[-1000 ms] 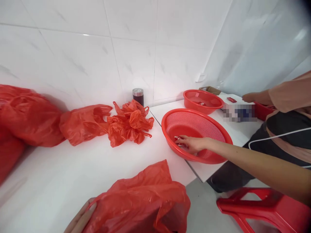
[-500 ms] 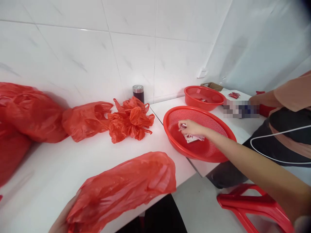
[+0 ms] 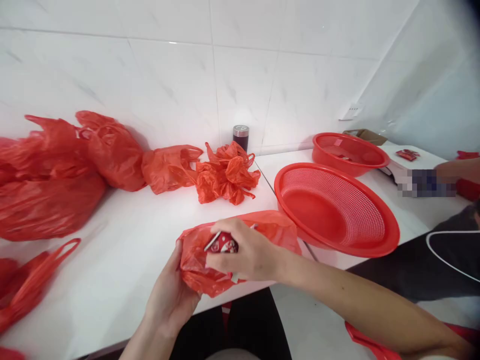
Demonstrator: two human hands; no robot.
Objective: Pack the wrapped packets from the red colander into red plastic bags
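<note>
My left hand point(image 3: 174, 290) grips the near left end of a red plastic bag point(image 3: 277, 227) lying over the front part of the white table. Over the bag's open end, my right hand point(image 3: 251, 250) pinches small flat packets point(image 3: 223, 243), dark red with printed pictures and a white edge. Part of the packets is hidden by my right fingers. The large red perforated basket point(image 3: 315, 205) to the right has nothing visible inside it.
Filled red bags point(image 3: 48, 210) line the left side. Crumpled red bags point(image 3: 227, 175) lie before a dark tumbler point(image 3: 240, 137). A second red basket point(image 3: 348, 152) stands at the back right. A person's hand point(image 3: 455, 172) is at the far right, and a red stool stands below.
My right hand has come out of the large basket with packets, over to the bag's opening. The packets seen in that basket are gone from it. The view has shifted left.
</note>
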